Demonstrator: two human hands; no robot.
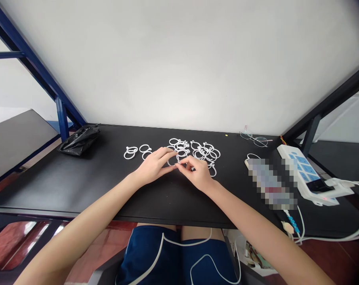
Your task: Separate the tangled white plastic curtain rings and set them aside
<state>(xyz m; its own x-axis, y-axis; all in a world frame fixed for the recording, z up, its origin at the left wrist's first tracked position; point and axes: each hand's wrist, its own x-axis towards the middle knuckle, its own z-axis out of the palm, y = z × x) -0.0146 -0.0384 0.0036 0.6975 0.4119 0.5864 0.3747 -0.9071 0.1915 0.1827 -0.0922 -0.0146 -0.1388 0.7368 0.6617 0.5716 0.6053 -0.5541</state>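
Note:
My left hand (154,165) and my right hand (197,172) meet over the black table, their fingertips almost touching. Both hands are closed in a pinch on a white curtain ring (169,163), partly hidden by the fingers. The right thumb and forefinger grip it at its small eyelet end. Behind the hands lies a loose heap of several similar white rings (207,152), some overlapping. To the left of my left hand are a pair of overlapping rings (130,152) and another small group (144,148), partly covered by that hand.
A black plastic bag (80,140) lies at the back left. Glasses (260,141) rest near the wall. At the right are a blurred phone (271,186), a white power strip (306,174) and white cables (340,239). Blue metal bars (39,71) rise at the left.

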